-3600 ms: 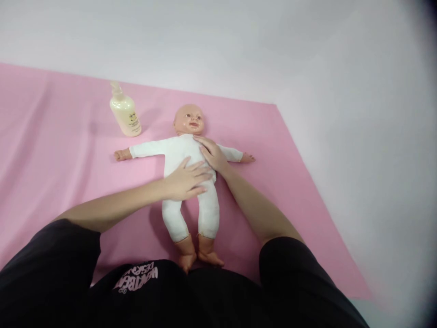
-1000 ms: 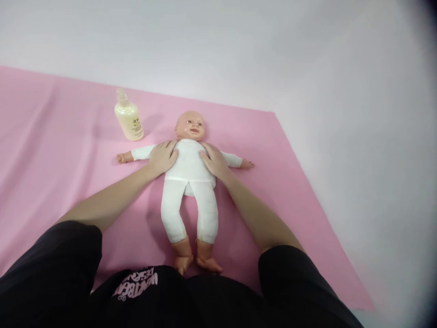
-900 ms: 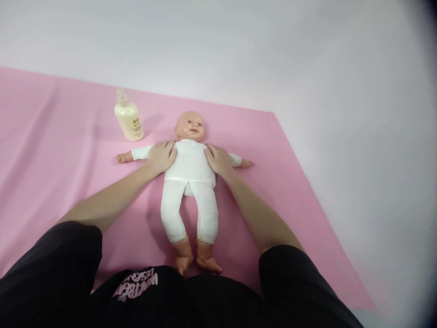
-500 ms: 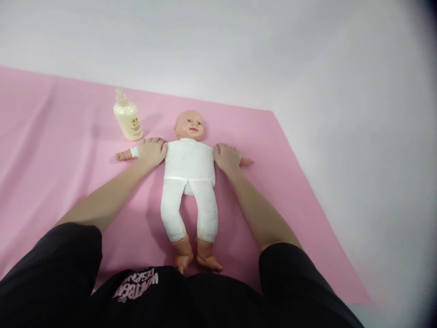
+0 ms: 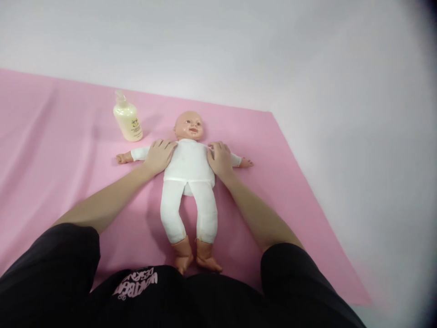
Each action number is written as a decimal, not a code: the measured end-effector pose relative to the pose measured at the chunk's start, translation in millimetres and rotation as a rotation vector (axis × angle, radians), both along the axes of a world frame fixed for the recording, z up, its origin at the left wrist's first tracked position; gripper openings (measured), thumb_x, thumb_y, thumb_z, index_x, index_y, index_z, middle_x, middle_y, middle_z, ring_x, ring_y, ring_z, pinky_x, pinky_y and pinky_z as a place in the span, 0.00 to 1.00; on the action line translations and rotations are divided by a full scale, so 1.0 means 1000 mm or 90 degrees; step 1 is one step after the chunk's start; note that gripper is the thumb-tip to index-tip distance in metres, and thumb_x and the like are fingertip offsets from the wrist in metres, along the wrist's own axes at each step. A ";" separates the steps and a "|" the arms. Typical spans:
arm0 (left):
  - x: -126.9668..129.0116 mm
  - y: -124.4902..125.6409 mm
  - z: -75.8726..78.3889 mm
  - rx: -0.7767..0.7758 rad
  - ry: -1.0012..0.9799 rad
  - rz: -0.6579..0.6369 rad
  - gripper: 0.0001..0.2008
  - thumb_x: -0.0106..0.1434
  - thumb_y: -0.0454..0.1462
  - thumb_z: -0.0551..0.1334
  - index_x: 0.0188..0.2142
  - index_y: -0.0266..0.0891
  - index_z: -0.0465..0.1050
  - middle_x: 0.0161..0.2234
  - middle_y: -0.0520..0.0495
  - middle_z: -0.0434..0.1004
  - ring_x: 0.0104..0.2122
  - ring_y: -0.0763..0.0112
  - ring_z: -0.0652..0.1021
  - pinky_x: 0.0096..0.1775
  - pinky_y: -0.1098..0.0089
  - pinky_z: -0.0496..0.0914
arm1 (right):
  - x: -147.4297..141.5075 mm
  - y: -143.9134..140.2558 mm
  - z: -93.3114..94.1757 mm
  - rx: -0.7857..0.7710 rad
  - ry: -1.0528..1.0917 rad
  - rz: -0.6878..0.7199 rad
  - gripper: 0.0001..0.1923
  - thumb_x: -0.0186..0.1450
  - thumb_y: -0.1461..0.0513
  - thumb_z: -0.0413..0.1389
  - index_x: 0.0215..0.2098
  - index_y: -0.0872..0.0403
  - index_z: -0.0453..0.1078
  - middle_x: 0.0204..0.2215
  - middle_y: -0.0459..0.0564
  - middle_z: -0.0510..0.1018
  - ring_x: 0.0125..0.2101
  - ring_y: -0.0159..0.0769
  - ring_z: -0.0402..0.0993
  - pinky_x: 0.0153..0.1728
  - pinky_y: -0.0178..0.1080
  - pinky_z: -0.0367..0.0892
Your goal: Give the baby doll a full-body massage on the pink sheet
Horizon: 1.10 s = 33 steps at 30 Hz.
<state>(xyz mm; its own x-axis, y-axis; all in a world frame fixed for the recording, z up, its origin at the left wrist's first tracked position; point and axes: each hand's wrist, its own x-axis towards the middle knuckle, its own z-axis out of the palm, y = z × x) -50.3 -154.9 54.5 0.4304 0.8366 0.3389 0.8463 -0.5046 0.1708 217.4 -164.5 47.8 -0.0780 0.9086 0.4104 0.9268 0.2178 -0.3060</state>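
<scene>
A baby doll in a white cloth suit lies on its back, head at the far end and arms spread to both sides. My left hand rests flat across the doll's shoulder and upper arm on the left, its fingers stretched toward the chest. On the other shoulder lies my right hand, fingers extended and the thumb beside the chest. Both palms face down and are hidden. The doll's bare hands and feet stick out of the suit.
Beyond my left hand stands a pump bottle of pale yellow liquid. A pink sheet lies under the doll, with folds at the left. White surface borders it at the back and right.
Both hands have moved inward from the doll's upper arms to its shoulders, uncovering more of the white sleeves. The doll and the bottle stay in place.
</scene>
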 end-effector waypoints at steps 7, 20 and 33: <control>0.013 -0.023 0.019 -0.158 0.132 0.121 0.22 0.82 0.41 0.43 0.55 0.31 0.70 0.42 0.34 0.84 0.43 0.48 0.85 0.42 0.59 0.75 | -0.019 -0.021 0.020 -0.194 -0.064 -0.096 0.28 0.79 0.54 0.41 0.49 0.64 0.78 0.43 0.72 0.86 0.43 0.56 0.84 0.47 0.52 0.73; 0.026 -0.050 0.025 -0.165 0.161 0.180 0.17 0.80 0.36 0.45 0.54 0.30 0.70 0.44 0.26 0.81 0.46 0.43 0.83 0.41 0.55 0.77 | -0.010 -0.027 -0.014 -0.145 0.072 -0.072 0.41 0.75 0.40 0.42 0.51 0.65 0.82 0.36 0.77 0.85 0.50 0.72 0.83 0.54 0.74 0.72; 0.021 -0.040 0.002 -0.175 0.102 0.234 0.30 0.80 0.43 0.47 0.76 0.32 0.50 0.58 0.15 0.74 0.59 0.28 0.75 0.54 0.35 0.71 | -0.001 -0.011 -0.031 -0.232 0.034 -0.163 0.46 0.72 0.37 0.49 0.60 0.73 0.73 0.56 0.87 0.77 0.66 0.79 0.68 0.62 0.76 0.63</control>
<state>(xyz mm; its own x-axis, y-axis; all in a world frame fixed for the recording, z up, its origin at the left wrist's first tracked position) -28.9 -194.7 56.4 0.1177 0.9923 0.0383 0.9866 -0.1212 0.1091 216.8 -175.3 16.9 0.1812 0.9818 0.0577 0.9174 -0.1476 -0.3695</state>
